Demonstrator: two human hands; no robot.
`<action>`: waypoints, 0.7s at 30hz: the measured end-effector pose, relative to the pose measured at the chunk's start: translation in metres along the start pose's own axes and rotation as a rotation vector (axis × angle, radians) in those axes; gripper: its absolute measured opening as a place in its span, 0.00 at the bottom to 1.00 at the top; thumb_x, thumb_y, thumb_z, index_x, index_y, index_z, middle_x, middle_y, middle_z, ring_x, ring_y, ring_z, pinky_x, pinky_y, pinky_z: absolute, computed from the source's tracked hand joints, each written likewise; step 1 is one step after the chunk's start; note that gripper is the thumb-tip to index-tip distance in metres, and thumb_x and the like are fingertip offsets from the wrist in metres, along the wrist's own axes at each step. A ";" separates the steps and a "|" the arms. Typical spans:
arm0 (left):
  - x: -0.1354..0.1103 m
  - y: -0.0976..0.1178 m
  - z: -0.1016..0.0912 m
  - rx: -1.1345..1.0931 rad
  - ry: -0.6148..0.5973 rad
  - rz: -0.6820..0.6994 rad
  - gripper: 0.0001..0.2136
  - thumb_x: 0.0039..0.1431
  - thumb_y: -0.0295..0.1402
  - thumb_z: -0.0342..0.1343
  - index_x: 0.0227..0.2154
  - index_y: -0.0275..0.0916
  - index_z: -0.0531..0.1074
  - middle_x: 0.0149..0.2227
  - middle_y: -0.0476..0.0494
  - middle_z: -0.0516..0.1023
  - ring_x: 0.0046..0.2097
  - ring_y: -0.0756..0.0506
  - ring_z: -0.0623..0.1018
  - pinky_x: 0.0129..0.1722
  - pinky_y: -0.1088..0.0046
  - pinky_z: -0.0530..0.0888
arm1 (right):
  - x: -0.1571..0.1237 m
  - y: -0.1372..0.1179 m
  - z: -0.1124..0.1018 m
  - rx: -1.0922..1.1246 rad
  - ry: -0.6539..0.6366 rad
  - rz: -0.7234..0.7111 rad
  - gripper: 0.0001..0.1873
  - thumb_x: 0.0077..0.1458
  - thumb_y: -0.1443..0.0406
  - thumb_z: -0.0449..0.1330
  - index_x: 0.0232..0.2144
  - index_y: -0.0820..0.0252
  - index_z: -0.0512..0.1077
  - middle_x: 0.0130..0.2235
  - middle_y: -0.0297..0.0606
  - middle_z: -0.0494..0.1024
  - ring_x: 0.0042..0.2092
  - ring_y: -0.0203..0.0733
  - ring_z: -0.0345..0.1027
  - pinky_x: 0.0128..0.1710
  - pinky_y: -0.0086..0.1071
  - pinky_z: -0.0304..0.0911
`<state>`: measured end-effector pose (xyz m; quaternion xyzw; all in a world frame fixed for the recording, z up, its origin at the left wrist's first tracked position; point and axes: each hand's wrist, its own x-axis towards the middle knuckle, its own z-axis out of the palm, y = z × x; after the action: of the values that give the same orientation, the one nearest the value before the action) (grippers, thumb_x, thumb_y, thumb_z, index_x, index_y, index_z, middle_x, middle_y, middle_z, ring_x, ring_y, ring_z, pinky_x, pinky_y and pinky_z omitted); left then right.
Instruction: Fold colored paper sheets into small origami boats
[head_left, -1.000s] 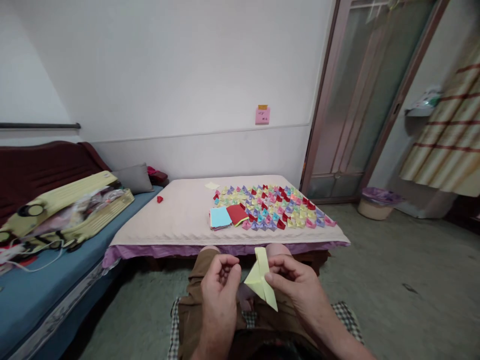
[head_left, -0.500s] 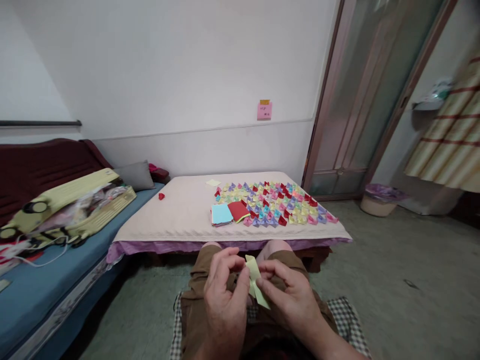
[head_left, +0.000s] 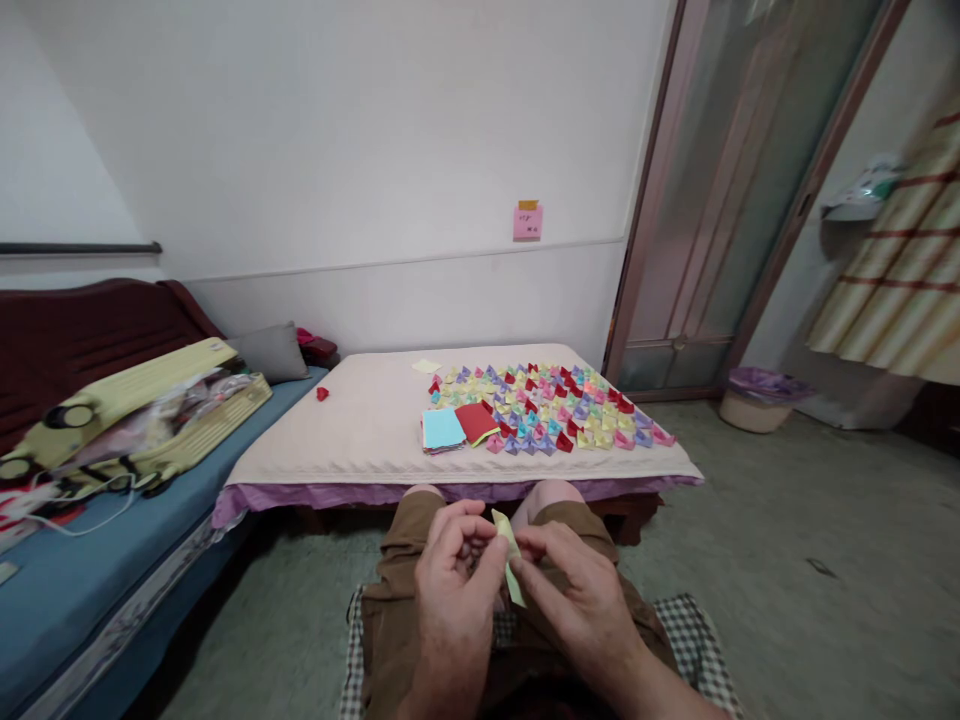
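Observation:
Over my lap, my left hand and my right hand both pinch a small folded yellow paper between their fingertips. The paper stands nearly edge-on between the two hands. Ahead on the low table lie rows of several small folded paper pieces in many colours. A stack of flat paper squares, blue on top with a red sheet beside it, sits at their near left corner.
A single red folded piece and a yellow sheet lie apart on the table. A blue couch with a yellow bag runs along the left. A basket stands by the door at right.
Both hands have closed in on the yellow paper, which has been folded narrower and now shows nearly edge-on. My view has shifted a little.

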<state>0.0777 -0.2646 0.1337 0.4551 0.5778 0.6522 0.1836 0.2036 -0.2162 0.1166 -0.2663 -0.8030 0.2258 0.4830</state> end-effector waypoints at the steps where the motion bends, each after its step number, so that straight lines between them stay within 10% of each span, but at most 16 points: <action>1: 0.000 0.000 0.000 0.007 0.000 0.000 0.03 0.49 0.30 0.59 0.23 0.37 0.73 0.41 0.40 0.74 0.40 0.44 0.76 0.34 0.74 0.71 | 0.000 0.000 0.000 -0.011 0.002 -0.017 0.04 0.57 0.68 0.57 0.34 0.60 0.72 0.29 0.36 0.75 0.32 0.39 0.68 0.33 0.30 0.61; 21: 0.004 0.002 -0.004 0.069 -0.093 0.038 0.08 0.54 0.29 0.54 0.21 0.38 0.71 0.40 0.42 0.74 0.46 0.43 0.73 0.45 0.69 0.66 | -0.001 -0.002 -0.002 0.047 -0.105 -0.003 0.06 0.56 0.70 0.56 0.37 0.59 0.71 0.30 0.34 0.75 0.33 0.39 0.66 0.34 0.30 0.60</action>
<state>0.0730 -0.2648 0.1374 0.5018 0.5818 0.6136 0.1820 0.2052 -0.2175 0.1180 -0.2417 -0.8220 0.2575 0.4467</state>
